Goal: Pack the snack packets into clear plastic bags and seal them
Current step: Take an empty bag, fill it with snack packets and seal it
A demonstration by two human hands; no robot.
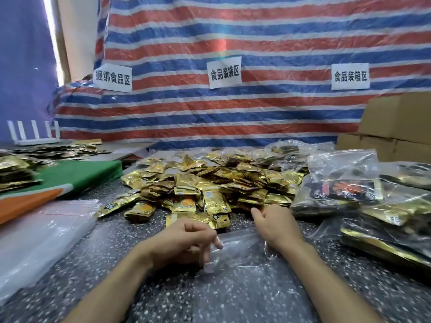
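Left grip [186,241] pinches crinkly clear bag [245,255]; right grip [272,221], hold unclear, beside glossy gold packets [210,190].

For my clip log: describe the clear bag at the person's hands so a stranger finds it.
On the speckled table, find the heap of gold snack packets. In front of it a clear bag lies flat, its edge gripped by the left hand. The bags at right are filled, those at left stacked; this one is single and empty.
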